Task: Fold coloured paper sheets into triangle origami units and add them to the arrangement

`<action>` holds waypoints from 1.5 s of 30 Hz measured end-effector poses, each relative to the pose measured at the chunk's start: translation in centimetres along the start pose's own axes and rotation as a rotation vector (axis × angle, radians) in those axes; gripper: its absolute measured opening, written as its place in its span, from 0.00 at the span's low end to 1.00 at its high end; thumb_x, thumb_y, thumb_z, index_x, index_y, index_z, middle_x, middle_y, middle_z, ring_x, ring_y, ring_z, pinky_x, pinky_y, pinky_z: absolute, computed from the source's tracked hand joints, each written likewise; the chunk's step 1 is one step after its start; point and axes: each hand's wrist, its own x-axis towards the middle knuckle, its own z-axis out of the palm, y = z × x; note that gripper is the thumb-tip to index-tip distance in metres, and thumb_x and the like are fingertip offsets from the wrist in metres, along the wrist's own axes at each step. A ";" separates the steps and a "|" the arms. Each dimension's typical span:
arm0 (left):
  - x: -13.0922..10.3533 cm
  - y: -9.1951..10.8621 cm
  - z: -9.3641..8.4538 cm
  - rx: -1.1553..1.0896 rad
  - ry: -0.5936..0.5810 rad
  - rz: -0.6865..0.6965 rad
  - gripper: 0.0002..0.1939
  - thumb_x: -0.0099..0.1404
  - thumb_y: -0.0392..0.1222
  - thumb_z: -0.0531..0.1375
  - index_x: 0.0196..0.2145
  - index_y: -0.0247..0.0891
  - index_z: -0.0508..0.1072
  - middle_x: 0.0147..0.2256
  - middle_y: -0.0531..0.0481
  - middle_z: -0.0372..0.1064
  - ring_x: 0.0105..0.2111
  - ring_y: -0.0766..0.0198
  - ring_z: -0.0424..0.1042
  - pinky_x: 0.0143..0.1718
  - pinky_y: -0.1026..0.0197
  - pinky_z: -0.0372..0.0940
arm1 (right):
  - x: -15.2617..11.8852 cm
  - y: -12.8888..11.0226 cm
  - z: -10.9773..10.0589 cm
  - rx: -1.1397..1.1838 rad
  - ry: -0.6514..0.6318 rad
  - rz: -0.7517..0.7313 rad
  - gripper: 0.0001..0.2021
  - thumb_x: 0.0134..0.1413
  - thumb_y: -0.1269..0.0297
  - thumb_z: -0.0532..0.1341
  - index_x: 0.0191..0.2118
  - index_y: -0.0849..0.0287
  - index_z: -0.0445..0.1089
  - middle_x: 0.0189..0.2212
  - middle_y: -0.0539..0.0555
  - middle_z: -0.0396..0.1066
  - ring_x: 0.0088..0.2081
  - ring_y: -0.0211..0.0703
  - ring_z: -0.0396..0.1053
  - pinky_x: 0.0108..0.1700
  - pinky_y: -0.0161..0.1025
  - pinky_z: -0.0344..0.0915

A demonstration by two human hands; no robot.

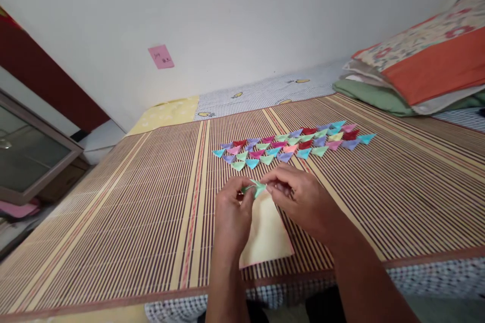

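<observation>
Between my two hands is a small green folded paper boat (259, 190), pinched at either end above a pale yellow sheet stack (267, 229). My left hand (235, 204) grips its left end between thumb and index finger. The right end is pinched by the fingertips of my right hand (299, 194). Part of the green paper is hidden by the fingers. Just beyond my hands, several rows of small folded paper boats (279, 145) in blue, green, pink, red, purple and yellow stand on the striped bamboo mat (151, 212).
A folded quilt pile (428, 70) in orange, floral and green lies at the far right. The white wall (235, 20) rises behind the mat and carries a pink note (161, 56). On the left stands a glass-doored cabinet (34, 146). The mat's front edge runs close to my body.
</observation>
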 end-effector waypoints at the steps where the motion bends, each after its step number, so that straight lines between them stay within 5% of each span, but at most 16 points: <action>1: 0.0 -0.1 -0.1 -0.011 -0.003 -0.007 0.06 0.66 0.33 0.60 0.33 0.40 0.75 0.33 0.51 0.72 0.35 0.62 0.70 0.37 0.60 0.63 | 0.0 0.0 0.0 -0.025 -0.031 -0.012 0.10 0.59 0.77 0.59 0.39 0.56 0.74 0.34 0.49 0.69 0.32 0.38 0.66 0.35 0.36 0.59; 15: -0.1 -0.1 -0.6 -0.149 -0.132 -0.085 0.05 0.65 0.35 0.61 0.35 0.40 0.78 0.34 0.50 0.72 0.34 0.61 0.70 0.36 0.60 0.64 | -0.3 -0.3 0.9 -0.337 -0.263 -0.088 0.11 0.64 0.79 0.55 0.33 0.60 0.69 0.32 0.51 0.64 0.32 0.40 0.64 0.33 0.37 0.54; 20: 0.2 -0.1 -1.9 -0.216 -0.066 -0.157 0.14 0.65 0.46 0.65 0.48 0.41 0.75 0.43 0.46 0.76 0.39 0.60 0.74 0.40 0.58 0.68 | -0.2 0.0 0.6 -0.300 -0.228 -0.071 0.12 0.65 0.79 0.55 0.31 0.60 0.69 0.33 0.51 0.65 0.33 0.40 0.65 0.34 0.37 0.56; 31: 0.0 0.2 -3.3 -0.076 0.008 -0.130 0.10 0.65 0.47 0.64 0.32 0.38 0.75 0.27 0.52 0.69 0.28 0.65 0.66 0.27 0.63 0.59 | 0.1 -0.2 1.0 -0.260 -0.199 -0.133 0.13 0.63 0.79 0.54 0.30 0.60 0.71 0.34 0.54 0.68 0.35 0.41 0.67 0.37 0.38 0.63; 45: -0.1 0.8 -3.3 0.041 -0.008 -0.090 0.02 0.66 0.39 0.61 0.37 0.40 0.72 0.34 0.51 0.69 0.28 0.65 0.66 0.28 0.63 0.62 | 0.5 0.6 1.5 -0.236 -0.137 -0.187 0.11 0.63 0.79 0.55 0.34 0.61 0.74 0.36 0.55 0.69 0.36 0.42 0.69 0.38 0.38 0.65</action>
